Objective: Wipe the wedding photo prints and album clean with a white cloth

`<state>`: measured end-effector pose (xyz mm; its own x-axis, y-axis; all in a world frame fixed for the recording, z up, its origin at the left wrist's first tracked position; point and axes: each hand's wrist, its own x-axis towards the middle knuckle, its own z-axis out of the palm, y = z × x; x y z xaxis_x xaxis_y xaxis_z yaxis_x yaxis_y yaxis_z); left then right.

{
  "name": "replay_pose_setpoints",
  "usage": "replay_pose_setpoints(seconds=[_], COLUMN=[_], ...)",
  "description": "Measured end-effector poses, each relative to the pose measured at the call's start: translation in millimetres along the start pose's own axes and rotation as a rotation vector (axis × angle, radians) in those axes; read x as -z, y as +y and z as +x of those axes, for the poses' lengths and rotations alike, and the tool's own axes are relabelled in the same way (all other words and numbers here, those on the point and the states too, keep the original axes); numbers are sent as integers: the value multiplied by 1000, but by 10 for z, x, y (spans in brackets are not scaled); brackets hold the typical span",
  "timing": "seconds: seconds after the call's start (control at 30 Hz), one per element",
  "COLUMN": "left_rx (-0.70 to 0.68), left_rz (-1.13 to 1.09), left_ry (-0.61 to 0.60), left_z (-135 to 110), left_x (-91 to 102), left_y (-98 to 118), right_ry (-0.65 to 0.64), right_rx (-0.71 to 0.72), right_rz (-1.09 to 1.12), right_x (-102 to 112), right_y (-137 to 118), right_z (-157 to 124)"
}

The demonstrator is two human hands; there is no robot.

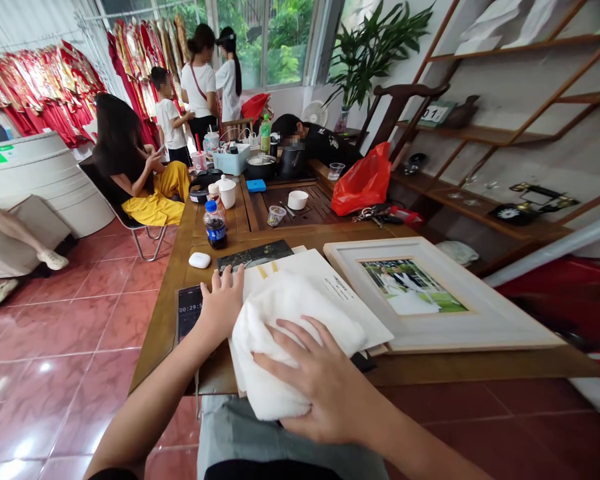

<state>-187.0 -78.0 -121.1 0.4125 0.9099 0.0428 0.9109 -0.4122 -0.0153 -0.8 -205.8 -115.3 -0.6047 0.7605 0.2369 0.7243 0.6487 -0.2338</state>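
A bunched white cloth (275,307) lies over a white printed board (325,287) at the near table edge. My right hand (315,380) grips the cloth from the near side, fingers spread across its top and the thumb low by its lower edge. With fingers stretched out, my left hand (224,300) rests at the board's left edge, empty. Beneath that wrist, a phone (189,308) showing a running timer is partly covered. A dark printed sheet (260,252) sticks out behind the board. Right of it lies a framed wedding photo (413,285) with a wide pale border.
A white earbud case (199,260) and a dark drink bottle (215,225) stand left of the boards. Farther back are a small white cup (297,199) and a red plastic bag (365,183). Several people are around the table's far end; shelves (480,137) stand right.
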Motion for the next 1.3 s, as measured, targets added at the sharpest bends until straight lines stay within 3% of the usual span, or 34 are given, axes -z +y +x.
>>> replay_pose_setpoints(seconds=[0.23, 0.47, 0.63, 1.0, 1.13, 1.3], left_rx=[-52, -109, -167, -227, -231, -223], left_rz=[-77, -114, -95, -37, -54, -114], left_ry=[116, 77, 79, 63, 51, 85], left_z=[1, -11, -9, 21, 25, 25], left_x=[-38, 43, 60, 6, 27, 35], left_y=[28, 79, 89, 18, 17, 46], right_ry=[99, 248, 248, 142, 139, 231], right_rx=[-108, -228, -201, 18, -14, -75], right_rz=[-151, -381, -352, -125, -85, -198], right_x=[48, 71, 69, -47, -15, 56], right_y=[166, 474, 420, -32, 16, 261], right_z=[-265, -548, -468, -59, -89, -345])
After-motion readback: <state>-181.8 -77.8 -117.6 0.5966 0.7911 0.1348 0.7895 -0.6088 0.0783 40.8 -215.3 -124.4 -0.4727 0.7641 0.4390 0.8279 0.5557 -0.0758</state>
